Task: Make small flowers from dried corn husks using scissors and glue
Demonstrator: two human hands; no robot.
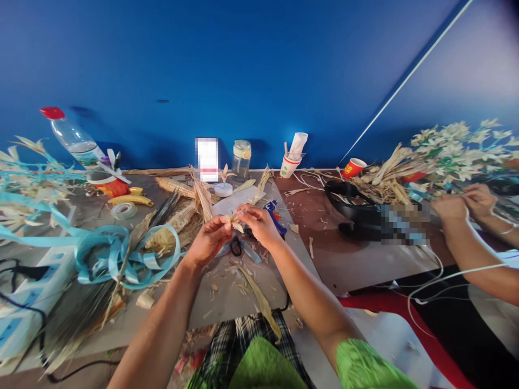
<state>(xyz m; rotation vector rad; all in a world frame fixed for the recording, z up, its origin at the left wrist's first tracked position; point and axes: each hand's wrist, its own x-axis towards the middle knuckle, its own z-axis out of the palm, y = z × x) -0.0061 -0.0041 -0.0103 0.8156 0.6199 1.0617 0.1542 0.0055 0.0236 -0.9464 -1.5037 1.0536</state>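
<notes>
My left hand (210,239) and my right hand (261,225) meet above the grey table (227,302). Both pinch a small pale flower made of corn husk (234,220), its petals spread between my fingertips. Scissors with black handles (239,247) lie on the table just under my hands. A blue glue gun (275,213) lies behind my right hand. A long husk strip (259,297) lies near the table's front edge.
Light blue ribbon (117,254) and dry husks pile at left, with a tape roll (124,210) and a tilted water bottle (73,138). A jar (241,156) and paper cups (289,165) stand at the back. Another person's hands (466,205) work at right beside husk flowers (458,143).
</notes>
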